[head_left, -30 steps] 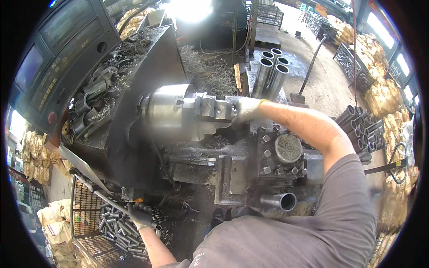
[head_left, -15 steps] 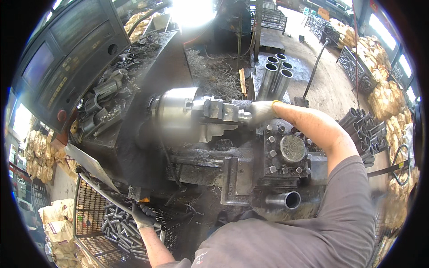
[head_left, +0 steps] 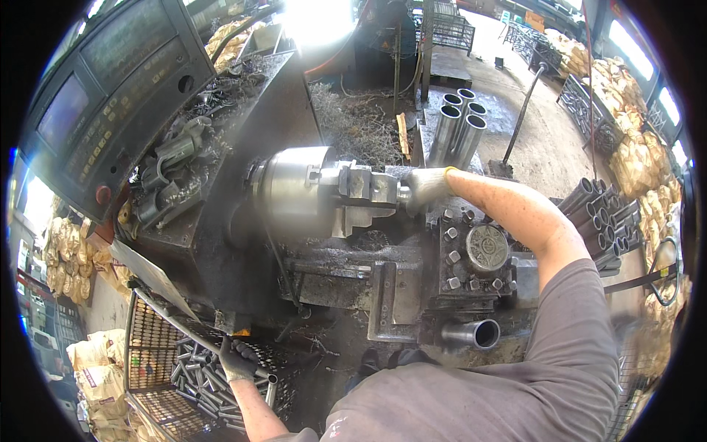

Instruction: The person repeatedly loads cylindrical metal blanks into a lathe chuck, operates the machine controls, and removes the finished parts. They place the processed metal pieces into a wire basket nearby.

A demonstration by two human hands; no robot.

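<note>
Beside the clamp (head_left: 296, 180), a metal piece (head_left: 403, 194) is held by the right hand (head_left: 428, 186), which could be caught by sudden turning. Left hand (head_left: 238, 362): hold unclear.

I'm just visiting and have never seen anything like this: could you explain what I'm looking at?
There's no robot. A wide camera on the worker's head looks down, so straight edges bend. The machine looks like a metal lathe; its big silver cylinder, the chuck, clamps a workpiece. The right hand, in a pale glove, is at that piece's end; its grip is hidden. The left hand, in a dark glove, is at a mesh crate of short tubes; what it grips is unclear. Curved metal parts lie on the machine's left side. Larger tubes stand upright beyond the right hand.
</note>
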